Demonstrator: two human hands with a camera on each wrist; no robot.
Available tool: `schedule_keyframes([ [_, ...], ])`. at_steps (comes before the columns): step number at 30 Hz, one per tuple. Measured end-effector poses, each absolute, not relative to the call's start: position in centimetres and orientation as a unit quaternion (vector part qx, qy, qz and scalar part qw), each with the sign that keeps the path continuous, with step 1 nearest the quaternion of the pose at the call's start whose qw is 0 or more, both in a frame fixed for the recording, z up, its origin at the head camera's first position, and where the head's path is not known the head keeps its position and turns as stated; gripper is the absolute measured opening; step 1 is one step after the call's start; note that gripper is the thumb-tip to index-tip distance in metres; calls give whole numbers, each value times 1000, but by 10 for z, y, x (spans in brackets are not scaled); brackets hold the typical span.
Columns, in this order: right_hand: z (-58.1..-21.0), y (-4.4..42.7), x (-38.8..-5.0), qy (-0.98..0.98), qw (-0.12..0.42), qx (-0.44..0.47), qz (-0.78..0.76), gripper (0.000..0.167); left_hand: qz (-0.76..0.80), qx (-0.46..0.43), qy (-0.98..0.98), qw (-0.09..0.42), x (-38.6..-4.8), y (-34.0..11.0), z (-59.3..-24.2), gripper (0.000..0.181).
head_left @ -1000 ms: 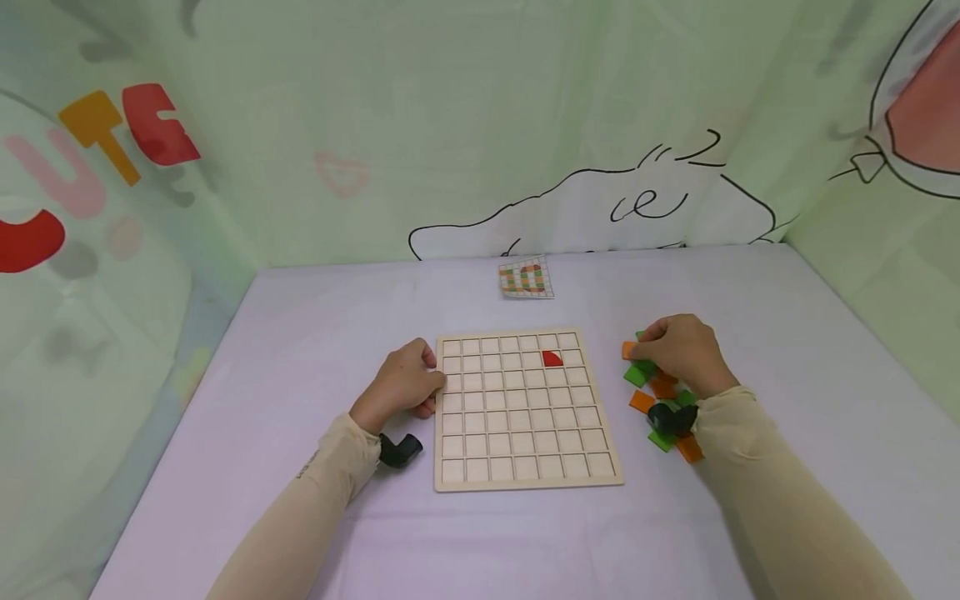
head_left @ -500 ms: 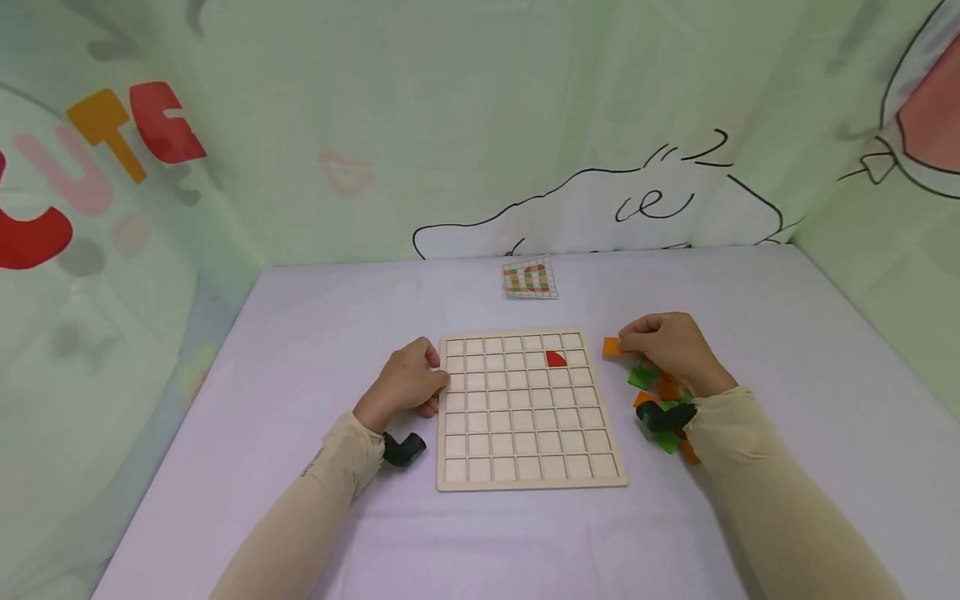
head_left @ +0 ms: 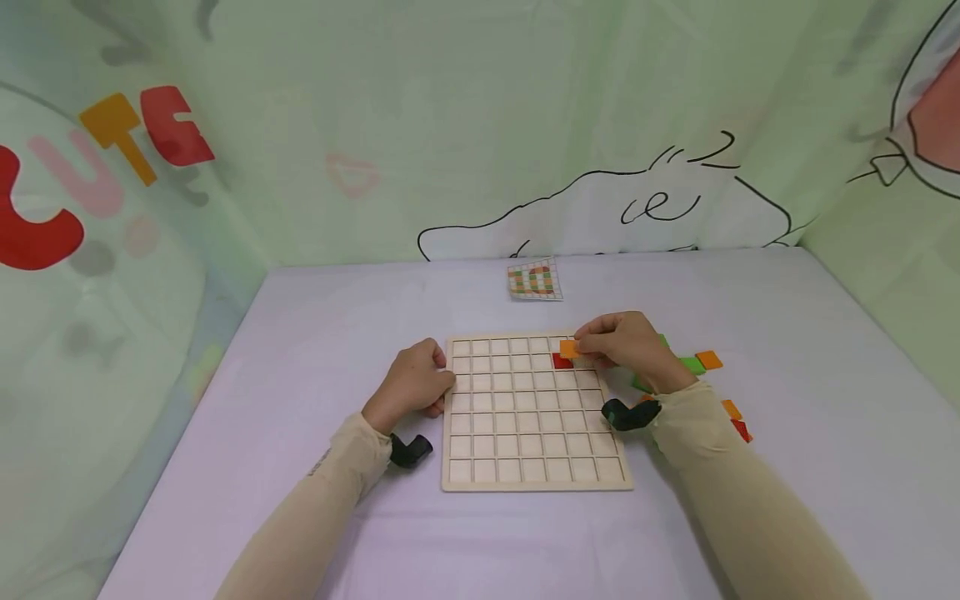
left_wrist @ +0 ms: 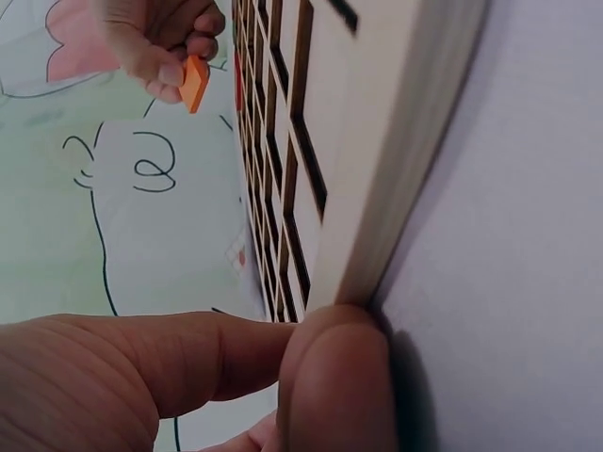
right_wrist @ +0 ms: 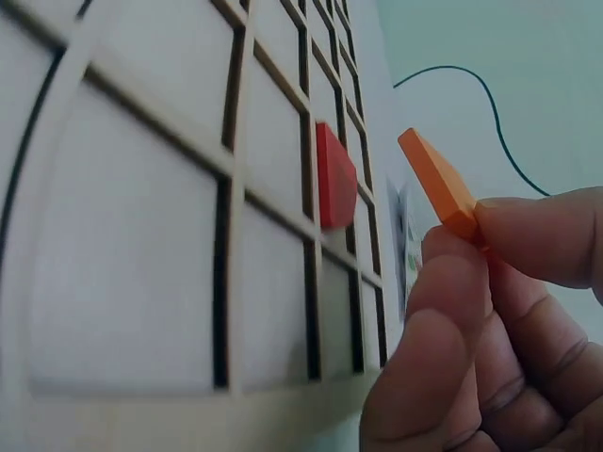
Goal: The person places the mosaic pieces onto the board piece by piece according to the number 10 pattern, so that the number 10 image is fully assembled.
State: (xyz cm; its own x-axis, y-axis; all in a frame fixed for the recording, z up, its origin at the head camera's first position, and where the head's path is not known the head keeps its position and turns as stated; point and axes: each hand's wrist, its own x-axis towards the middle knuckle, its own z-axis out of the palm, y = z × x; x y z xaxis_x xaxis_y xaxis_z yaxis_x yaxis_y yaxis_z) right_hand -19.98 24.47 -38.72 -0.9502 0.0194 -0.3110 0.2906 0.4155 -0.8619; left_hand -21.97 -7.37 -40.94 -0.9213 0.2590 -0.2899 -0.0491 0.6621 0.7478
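Wooden grid (head_left: pixel 536 486), red piece (head_left: pixel 560 362) inside, orange tile (head_left: pixel 568 349) pinched

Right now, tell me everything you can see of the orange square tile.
A thin, flat orange square tile with straight edges; its narrow side shows in both wrist views. It looks rigid; wood or plastic, I cannot tell. The right grip pinches it at one side between thumb and finger. It is held tilted over the far right part of the pale wooden grid board, near the flat red piece, touching neither.
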Motion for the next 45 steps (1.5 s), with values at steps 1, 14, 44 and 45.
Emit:
schedule_keyframes([
  [1, -388, 243, -200, 831, 126, 91, -533, 32, 404, 61, 893, 188, -220, -73, -409, 14],
  [14, -389, 226, -207, 841, 143, 72, -516, 26, 405, 60, 894, 180, -220, -66, -411, 13],
  [44, -394, 215, -213, 861, 144, 60, -484, 17, 407, 63, 894, 178, -218, -65, -411, 13],
  [45, -394, 215, -213, 861, 144, 60, -485, 17, 407, 63, 894, 178, -218, -65, -411, 13],
])
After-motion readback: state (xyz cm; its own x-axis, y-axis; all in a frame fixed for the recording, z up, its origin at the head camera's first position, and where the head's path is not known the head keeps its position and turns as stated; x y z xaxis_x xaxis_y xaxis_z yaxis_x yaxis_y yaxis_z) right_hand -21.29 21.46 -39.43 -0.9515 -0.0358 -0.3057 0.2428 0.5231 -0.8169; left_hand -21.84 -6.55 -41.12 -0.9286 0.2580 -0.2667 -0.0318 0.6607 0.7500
